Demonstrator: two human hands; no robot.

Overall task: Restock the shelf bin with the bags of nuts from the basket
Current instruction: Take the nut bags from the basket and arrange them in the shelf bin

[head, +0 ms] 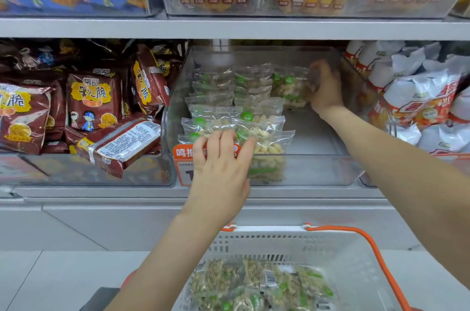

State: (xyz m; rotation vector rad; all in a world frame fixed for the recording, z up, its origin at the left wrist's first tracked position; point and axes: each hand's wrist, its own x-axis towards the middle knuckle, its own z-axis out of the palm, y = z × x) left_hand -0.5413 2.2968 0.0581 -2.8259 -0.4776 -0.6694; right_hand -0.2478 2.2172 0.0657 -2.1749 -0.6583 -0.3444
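left hand [221, 165] fingers resting on clear nut bags [254, 132] at clear plastic shelf bin [318, 170] front edge | right hand [326, 86] gripping a bag at back-right corner | bin's right half bare

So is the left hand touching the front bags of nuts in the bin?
Touching. The head view shows the left hand with fingertips pressed onto the front bags of nuts.

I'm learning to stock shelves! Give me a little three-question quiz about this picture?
1. True or false: the white plastic basket with orange handles is empty.
2. Which hand reaches to the back of the clear plastic shelf bin: A left, B right?
3. Fill in: the left hand rests on the clear bags of pale nuts with green labels at the bin's ____.

Key: 1 false, bags remain inside. 2 B, the right hand holds a bag there. 3 front.
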